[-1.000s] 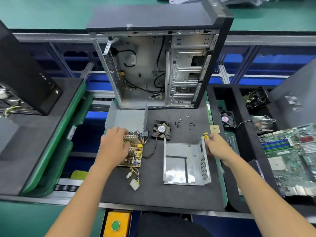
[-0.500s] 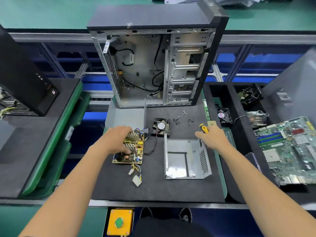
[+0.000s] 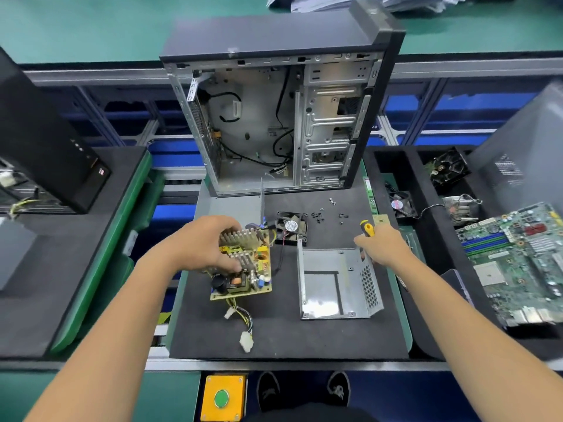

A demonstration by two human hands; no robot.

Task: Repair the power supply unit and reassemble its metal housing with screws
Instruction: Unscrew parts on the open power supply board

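Yellow circuit board from the power supply sits at about 9 o'clock on the black foam mat, with the left hand curled over its top edge, fingers gripping around the finned heatsinks. Its cable bundle with white connectors trails off toward 6 o'clock. The open metal housing lies just to the right, around 3 o'clock of the board, bare inside. The right hand is clenched around a yellow-handled screwdriver, right at the housing's far right corner. A small fan sits at 12 o'clock between the two, with loose screws scattered just past it. The gutted PC case stands upright behind all that. A motherboard lies way off at 3 o'clock.
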